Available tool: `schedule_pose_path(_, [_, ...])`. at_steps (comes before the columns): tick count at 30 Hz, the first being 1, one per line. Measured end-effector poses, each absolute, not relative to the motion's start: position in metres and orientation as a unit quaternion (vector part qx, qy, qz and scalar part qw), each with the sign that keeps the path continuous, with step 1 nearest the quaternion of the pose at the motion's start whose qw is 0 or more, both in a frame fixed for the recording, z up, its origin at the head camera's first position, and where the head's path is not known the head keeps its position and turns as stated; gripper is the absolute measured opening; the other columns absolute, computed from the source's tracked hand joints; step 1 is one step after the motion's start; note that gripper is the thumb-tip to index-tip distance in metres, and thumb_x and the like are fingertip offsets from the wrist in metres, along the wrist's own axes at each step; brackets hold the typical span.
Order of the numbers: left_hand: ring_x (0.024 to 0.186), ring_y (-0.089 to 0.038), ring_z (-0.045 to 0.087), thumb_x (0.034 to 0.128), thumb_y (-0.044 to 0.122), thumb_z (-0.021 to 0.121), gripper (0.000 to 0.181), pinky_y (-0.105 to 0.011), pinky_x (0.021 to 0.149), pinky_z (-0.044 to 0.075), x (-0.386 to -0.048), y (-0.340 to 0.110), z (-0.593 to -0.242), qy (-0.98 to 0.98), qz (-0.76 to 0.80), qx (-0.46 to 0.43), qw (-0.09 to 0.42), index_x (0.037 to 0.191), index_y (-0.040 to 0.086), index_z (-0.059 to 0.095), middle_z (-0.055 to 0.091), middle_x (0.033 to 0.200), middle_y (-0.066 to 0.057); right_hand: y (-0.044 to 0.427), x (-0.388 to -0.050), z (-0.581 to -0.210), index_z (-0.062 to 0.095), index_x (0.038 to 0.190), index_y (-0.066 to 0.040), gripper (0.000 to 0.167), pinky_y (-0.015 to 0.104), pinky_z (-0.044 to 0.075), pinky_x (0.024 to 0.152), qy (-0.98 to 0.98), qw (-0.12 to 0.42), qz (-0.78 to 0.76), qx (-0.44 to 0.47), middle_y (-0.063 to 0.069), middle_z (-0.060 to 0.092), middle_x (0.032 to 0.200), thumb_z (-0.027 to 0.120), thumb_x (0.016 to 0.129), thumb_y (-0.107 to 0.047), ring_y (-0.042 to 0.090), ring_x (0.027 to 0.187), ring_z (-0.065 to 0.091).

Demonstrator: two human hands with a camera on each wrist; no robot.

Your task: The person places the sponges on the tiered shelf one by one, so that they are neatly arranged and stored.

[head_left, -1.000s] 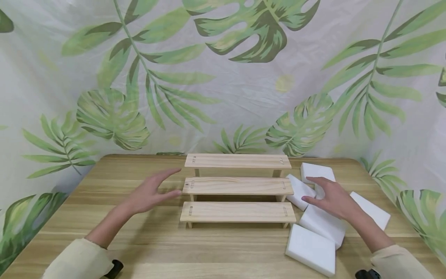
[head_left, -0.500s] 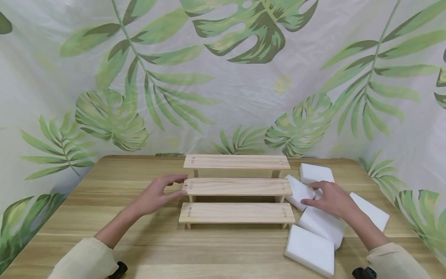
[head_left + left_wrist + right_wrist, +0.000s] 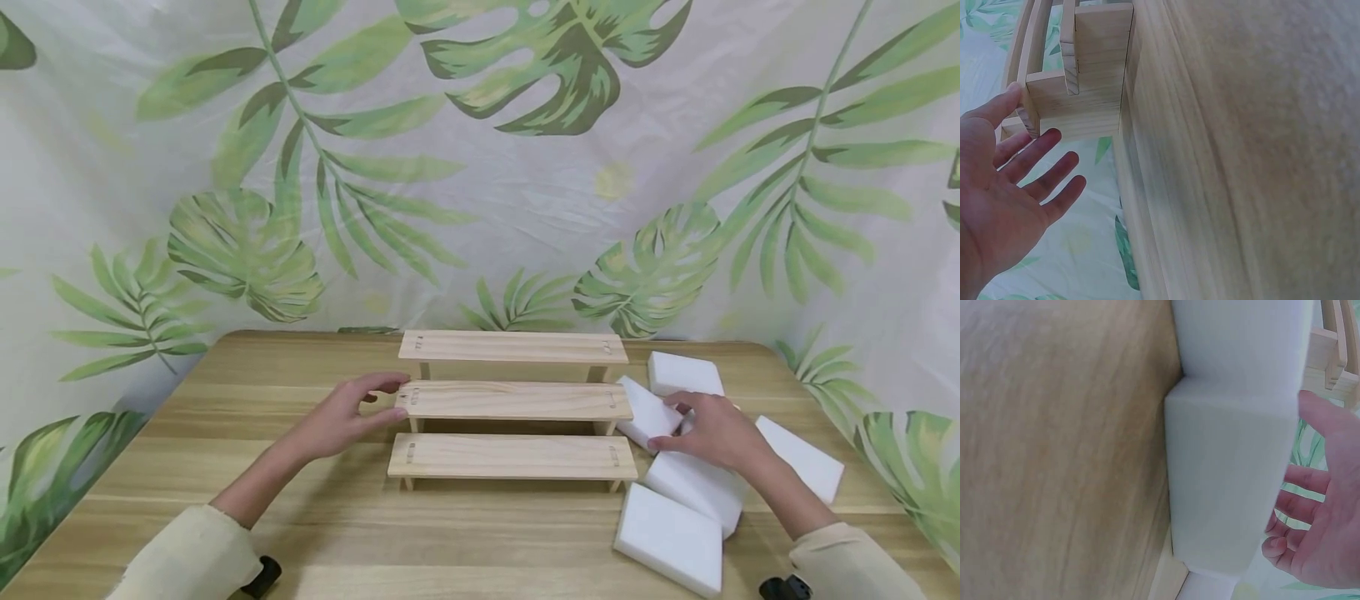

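A pale wooden three-tier stand [image 3: 513, 400] rises in steps at the middle of the table in the head view. My left hand [image 3: 341, 418] pinches the left end of its middle shelf; in the left wrist view the thumb [image 3: 1013, 94] lies on one side of the board and the index finger beyond it, other fingers spread. To the right of the stand, my right hand [image 3: 716, 432] holds a tilted white block [image 3: 641, 414] between thumb and fingers. The right wrist view shows fingers [image 3: 1300, 503] bent behind the white blocks; their contact is partly hidden.
Other white blocks lie around the right hand: one in front [image 3: 671, 537], one under the hand [image 3: 697, 492], one behind [image 3: 682, 372] and one farther right [image 3: 801, 458]. The wooden table [image 3: 300, 533] ends at a leaf-print curtain [image 3: 525, 225].
My left hand has moved right and closed on the end of the middle shelf. My right hand's fingers have drawn in and lowered onto the white block. Stand and blocks look unmoved.
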State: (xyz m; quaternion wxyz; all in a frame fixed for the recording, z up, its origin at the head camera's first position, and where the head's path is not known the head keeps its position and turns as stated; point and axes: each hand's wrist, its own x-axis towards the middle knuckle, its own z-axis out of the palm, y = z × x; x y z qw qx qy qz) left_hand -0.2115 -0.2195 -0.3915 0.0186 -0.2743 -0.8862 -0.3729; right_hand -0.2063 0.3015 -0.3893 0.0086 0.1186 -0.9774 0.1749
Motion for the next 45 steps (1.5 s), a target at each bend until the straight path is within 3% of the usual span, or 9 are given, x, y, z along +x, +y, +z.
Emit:
schedule_pose_path(8, [0.125, -0.042, 0.059, 0.1021, 0.021, 0.069, 0.048, -0.059, 0.097, 0.049, -0.213, -0.219, -0.393, -0.882, -0.389, -0.266, 0.001, 0.141, -0.003, 0.056, 0.063, 0.137, -0.019, 0.301, -0.209, -0.389, 0.066, 0.126, 0.006, 0.070, 0.035, 0.045, 0.063, -0.975, 0.019, 0.197, 0.103, 0.024, 0.070, 0.109, 0.088, 0.079, -0.042, 0.022, 0.076, 0.059])
schedule_pose_path(15, [0.124, -0.041, 0.060, 0.1018, 0.023, 0.069, 0.047, -0.059, 0.095, 0.049, -0.215, -0.220, -0.393, -0.881, -0.395, -0.259, -0.008, 0.140, -0.001, 0.056, 0.065, 0.133, -0.019, 0.305, -0.212, -0.382, 0.065, 0.128, 0.004, 0.069, 0.037, 0.049, 0.064, -0.973, 0.033, 0.212, 0.086, 0.027, 0.069, 0.115, 0.086, 0.083, -0.044, 0.032, 0.089, 0.067])
schedule_pose_path(23, [0.117, -0.035, 0.062, 0.1018, 0.023, 0.069, 0.042, -0.061, 0.093, 0.049, -0.215, -0.220, -0.390, -0.882, -0.392, -0.263, -0.014, 0.136, 0.002, 0.059, 0.068, 0.125, -0.014, 0.308, -0.211, -0.374, 0.066, 0.128, 0.002, 0.066, 0.037, 0.048, 0.066, -0.969, 0.049, 0.226, 0.082, 0.022, 0.069, 0.112, 0.083, 0.086, -0.045, 0.029, 0.087, 0.066])
schedule_pose_path(33, [0.119, -0.037, 0.062, 0.1038, 0.025, 0.066, 0.043, -0.061, 0.094, 0.049, -0.214, -0.220, -0.387, -0.881, -0.389, -0.267, -0.032, 0.139, 0.002, 0.055, 0.066, 0.127, -0.016, 0.314, -0.213, -0.366, 0.064, 0.129, 0.006, 0.066, 0.035, 0.046, 0.067, -0.969, 0.061, 0.222, 0.086, 0.022, 0.069, 0.110, 0.080, 0.088, -0.044, 0.027, 0.086, 0.063])
schedule_pose_path(45, [0.111, -0.029, 0.064, 0.1046, 0.023, 0.065, 0.044, -0.053, 0.091, 0.051, -0.213, -0.218, -0.384, -0.878, -0.391, -0.271, -0.049, 0.140, 0.001, 0.052, 0.069, 0.115, -0.011, 0.317, -0.212, -0.358, 0.063, 0.131, 0.007, 0.066, 0.035, 0.046, 0.069, -0.968, 0.070, 0.234, 0.064, 0.026, 0.068, 0.115, 0.081, 0.088, -0.040, 0.031, 0.091, 0.063])
